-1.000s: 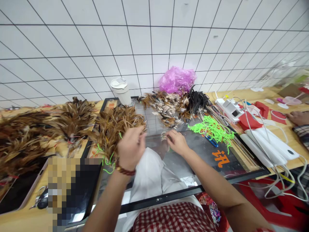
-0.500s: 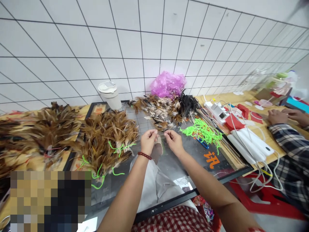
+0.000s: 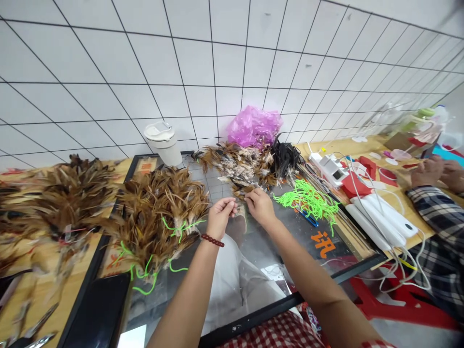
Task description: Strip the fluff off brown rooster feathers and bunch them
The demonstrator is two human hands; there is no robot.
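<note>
Over the dark glass-topped board (image 3: 290, 241), my left hand (image 3: 220, 217), with a red bead bracelet on the wrist, has thumb and fingers pinched together. Whatever it pinches is too small to make out. Beside it, my right hand (image 3: 260, 207) is closed, its fingertips at the near edge of a pile of loose brown and pale feathers (image 3: 241, 162); I cannot tell what lies between them. Black feathers (image 3: 286, 157) adjoin the pile. To the left of my hands lie brown feather bunches (image 3: 159, 203) with green cords, and to the right a heap of green cords (image 3: 310, 200).
A white lidded cup (image 3: 165, 142) and a pink plastic bag (image 3: 253, 126) stand by the wall. More feathers (image 3: 72, 193) and a black phone (image 3: 97, 309) are at left. A power strip (image 3: 329, 169), white cables and a co-worker's hands (image 3: 429, 171) are at right.
My right hand has moved forward and slightly left to the feather pile's edge. My left hand has drawn back a little, lower in the view. The co-worker's hands have shifted right.
</note>
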